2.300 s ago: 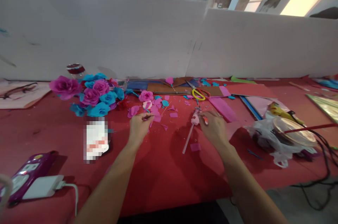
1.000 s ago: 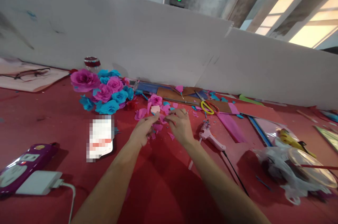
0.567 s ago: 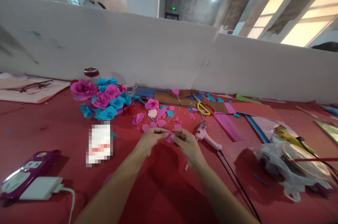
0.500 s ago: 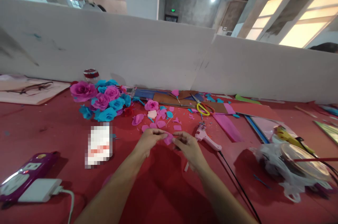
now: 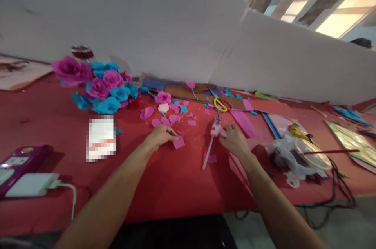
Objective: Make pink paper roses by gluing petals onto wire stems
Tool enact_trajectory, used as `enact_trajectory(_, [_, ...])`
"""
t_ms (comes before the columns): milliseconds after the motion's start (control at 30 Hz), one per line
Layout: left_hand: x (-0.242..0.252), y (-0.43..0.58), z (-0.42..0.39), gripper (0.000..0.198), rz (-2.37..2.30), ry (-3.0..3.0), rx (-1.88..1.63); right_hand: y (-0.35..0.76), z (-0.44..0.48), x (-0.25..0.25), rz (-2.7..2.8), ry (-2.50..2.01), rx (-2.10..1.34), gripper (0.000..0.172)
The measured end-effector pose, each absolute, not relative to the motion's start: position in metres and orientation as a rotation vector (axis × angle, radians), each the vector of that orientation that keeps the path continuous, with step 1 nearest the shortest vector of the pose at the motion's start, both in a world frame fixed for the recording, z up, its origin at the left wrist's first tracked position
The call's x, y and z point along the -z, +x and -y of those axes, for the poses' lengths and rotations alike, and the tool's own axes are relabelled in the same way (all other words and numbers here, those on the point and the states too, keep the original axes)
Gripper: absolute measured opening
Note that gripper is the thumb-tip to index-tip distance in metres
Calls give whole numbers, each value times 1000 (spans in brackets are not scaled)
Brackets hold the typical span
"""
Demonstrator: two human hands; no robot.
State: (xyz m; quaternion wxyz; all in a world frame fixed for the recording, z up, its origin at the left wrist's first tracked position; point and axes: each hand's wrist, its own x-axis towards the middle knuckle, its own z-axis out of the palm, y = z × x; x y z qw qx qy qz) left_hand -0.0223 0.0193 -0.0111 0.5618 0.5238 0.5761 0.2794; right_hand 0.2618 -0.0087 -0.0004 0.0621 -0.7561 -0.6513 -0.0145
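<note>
My left hand (image 5: 160,138) pinches a small pink paper petal (image 5: 179,142) between thumb and fingers, low over the red table. My right hand (image 5: 235,141) is closed around the handle of a pink hot glue gun (image 5: 216,127). The nozzle points away from me, and a translucent glue stick (image 5: 208,152) juts from its rear toward me. Past my left hand lie loose petals and a pink paper rose (image 5: 162,97). A small pink paper piece (image 5: 212,159) rests beside the glue stick.
Pink and blue paper flowers (image 5: 101,88) stand at the left behind a blurred white item (image 5: 101,138). A purple power strip (image 5: 25,165) holds a white charger (image 5: 32,184). Yellow-handled scissors (image 5: 220,105) lie at the back. A plastic bag (image 5: 289,159) and tape roll (image 5: 313,155) sit right.
My right hand has let go of the petal and moved right to grip the glue gun, which has turned. The petal stays in my left hand. My view has tilted downward.
</note>
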Motion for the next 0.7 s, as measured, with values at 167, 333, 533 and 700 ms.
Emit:
enact_trajectory(167, [14,-22,-23,9,-1414,1287,-642,257,36,-19,1768,-1951,-471,29])
enact_trajectory(333, [18,-20,-24,10,-1468,1377,-604,234,74,-25,1800,-1560,-1082,48])
enact_trajectory(533, [10,-20,-23,5,-1544,1498,-465,211,80,-8,1871,-1441,-1205,43])
enact_trajectory(700, [3,-21,-22,6,-1552,1567,-380,202,74,-6,1869,-1368,-1261,35])
